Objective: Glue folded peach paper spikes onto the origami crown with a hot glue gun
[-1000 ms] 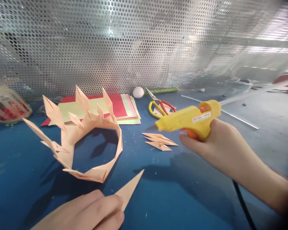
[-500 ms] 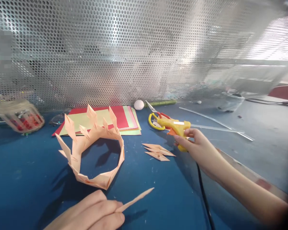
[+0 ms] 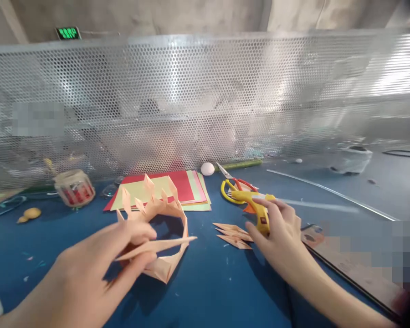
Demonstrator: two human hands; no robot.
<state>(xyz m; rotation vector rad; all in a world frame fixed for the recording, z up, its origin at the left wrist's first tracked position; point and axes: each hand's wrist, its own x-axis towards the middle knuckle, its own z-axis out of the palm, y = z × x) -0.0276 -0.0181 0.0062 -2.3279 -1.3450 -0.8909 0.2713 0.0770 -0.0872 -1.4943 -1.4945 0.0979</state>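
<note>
My left hand (image 3: 99, 259) pinches a long pointed piece of folded peach paper (image 3: 164, 244), held level in front of a peach paper crown (image 3: 157, 212) with several spikes that stands on the blue table (image 3: 218, 291). My right hand (image 3: 276, 232) rests on a yellow glue gun (image 3: 254, 205) lying on the table, fingers loosely around its handle. A small pile of folded peach paper points (image 3: 233, 233) lies just left of that hand.
Yellow-and-red scissors (image 3: 232, 187), a stack of coloured paper sheets (image 3: 177, 187), a white ball (image 3: 207, 169) and a green stick (image 3: 242, 164) lie near a perforated metal screen (image 3: 205, 100). A glass jar (image 3: 74, 187) stands at left. Clear glue sticks (image 3: 328, 193) lie at right.
My right hand has lowered the glue gun onto the table near the scissors. My left hand has lifted the paper point up and forward, in front of the crown. The camera has tilted up.
</note>
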